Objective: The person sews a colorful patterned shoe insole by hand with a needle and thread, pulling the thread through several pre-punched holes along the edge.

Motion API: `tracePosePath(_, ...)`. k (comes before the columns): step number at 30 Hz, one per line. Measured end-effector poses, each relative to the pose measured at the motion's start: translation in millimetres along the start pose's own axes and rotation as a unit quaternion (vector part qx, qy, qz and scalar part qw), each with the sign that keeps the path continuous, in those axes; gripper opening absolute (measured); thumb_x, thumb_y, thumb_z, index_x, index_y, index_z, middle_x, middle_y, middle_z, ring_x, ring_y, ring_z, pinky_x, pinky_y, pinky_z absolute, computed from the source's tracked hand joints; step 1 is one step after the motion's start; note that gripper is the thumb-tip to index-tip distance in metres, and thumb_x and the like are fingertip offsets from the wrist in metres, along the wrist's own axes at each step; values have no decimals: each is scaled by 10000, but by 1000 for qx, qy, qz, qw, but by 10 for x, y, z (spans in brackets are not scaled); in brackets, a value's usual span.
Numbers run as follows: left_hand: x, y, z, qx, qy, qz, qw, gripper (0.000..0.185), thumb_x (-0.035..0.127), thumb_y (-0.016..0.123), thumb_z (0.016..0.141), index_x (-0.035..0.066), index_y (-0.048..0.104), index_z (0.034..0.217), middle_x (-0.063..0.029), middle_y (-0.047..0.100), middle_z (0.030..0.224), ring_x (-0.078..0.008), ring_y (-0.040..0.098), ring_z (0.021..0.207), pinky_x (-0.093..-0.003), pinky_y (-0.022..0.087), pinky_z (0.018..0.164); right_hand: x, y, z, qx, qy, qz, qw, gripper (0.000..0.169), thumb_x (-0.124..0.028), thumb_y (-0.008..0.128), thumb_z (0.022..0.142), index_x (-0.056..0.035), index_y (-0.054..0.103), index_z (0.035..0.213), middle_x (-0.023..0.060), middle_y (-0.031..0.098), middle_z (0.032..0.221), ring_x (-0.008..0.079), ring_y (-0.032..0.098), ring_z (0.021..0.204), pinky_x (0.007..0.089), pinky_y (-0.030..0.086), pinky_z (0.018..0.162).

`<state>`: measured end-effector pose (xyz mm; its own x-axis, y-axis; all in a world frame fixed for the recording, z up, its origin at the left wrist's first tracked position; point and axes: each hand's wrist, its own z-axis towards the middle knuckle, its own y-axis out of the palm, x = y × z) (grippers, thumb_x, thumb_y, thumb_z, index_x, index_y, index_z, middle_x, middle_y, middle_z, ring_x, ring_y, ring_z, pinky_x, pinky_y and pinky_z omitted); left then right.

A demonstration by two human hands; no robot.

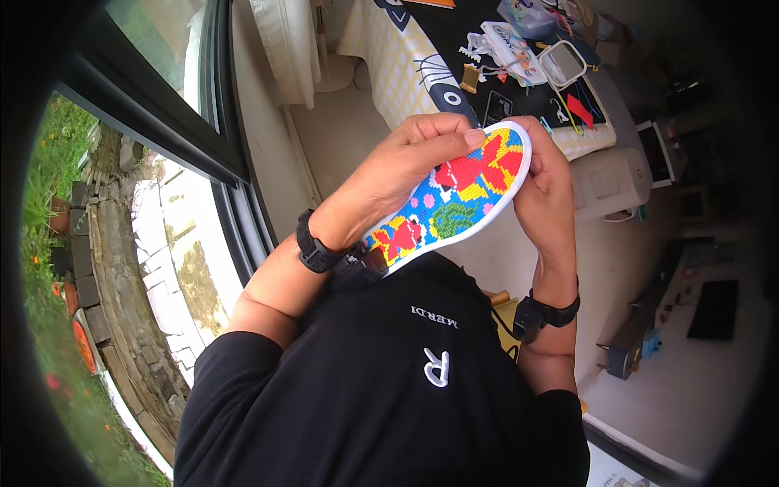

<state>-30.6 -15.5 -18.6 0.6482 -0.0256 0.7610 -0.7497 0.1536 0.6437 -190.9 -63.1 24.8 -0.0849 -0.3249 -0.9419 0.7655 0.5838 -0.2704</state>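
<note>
A shoe insole (465,189) covered in cross-stitch is held up before my chest. Red and yellow goldfish, green weed and pink dots fill its blue ground, and white binding runs around the rim. My left hand (411,158) grips its left edge, the thumb pressed on the stitched face near the rounded top end. At the upper right edge, my right hand (544,173) pinches the binding, its fingers curled partly behind the insole. The lower end reaches down to my left wristband (313,243), which bears a small dark device.
A cloth-covered table (405,91) ahead holds a gold thread spool (470,79), a phone (498,108), a white-framed case (562,65), red fabric or paper (579,111) and a plastic box (528,18). A dark window frame (158,109) stands at my left. A pale stool (611,182) is at the right.
</note>
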Motion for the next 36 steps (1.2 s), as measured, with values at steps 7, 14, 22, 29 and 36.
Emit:
tracePosePath(7, -102, -90, 60, 72, 97, 165, 979, 239, 215, 573, 918, 9, 608, 800, 31, 599, 696, 9, 518, 614, -158, 417, 545, 138, -18, 96, 135, -177, -243, 944, 305, 115, 469, 813, -3, 494, 1094, 97, 564, 964, 176, 535, 931, 268, 440, 813)
tracePosePath(14, -151, -72, 98, 94, 127, 190, 969, 201, 177, 593, 903, -18, 641, 893, 29, 598, 712, -2, 492, 631, -173, 396, 541, 189, 92, 68, 155, -363, -518, 758, 346, 41, 631, 635, 21, 612, 980, 123, 572, 974, 286, 538, 922, 389, 410, 759)
tracePosePath(22, -177, -216, 153, 64, 73, 147, 984, 162, 104, 597, 883, -44, 645, 928, -28, 645, 785, -43, 553, 675, -183, 441, 614, 369, 118, 241, 103, -364, -472, 796, 213, -22, 576, 701, 36, 552, 904, 143, 526, 967, 308, 501, 940, 401, 442, 777)
tracePosePath(29, -180, -240, 181, 81, 77, 153, 982, 123, 77, 591, 872, -27, 653, 891, -20, 648, 790, -49, 563, 711, -191, 436, 664, 406, 96, 330, 95, -396, -413, 814, 191, -8, 593, 659, 20, 540, 841, 145, 522, 942, 296, 501, 907, 361, 466, 762)
tracePosePath(36, -258, -340, 236, 128, 112, 135, 976, 134, 91, 600, 863, -32, 647, 891, -30, 650, 808, -62, 568, 709, -210, 453, 655, 96, 191, 174, 24, -272, -67, 960, 70, -5, 554, 822, -4, 507, 875, 124, 550, 865, 247, 554, 786, 344, 492, 710)
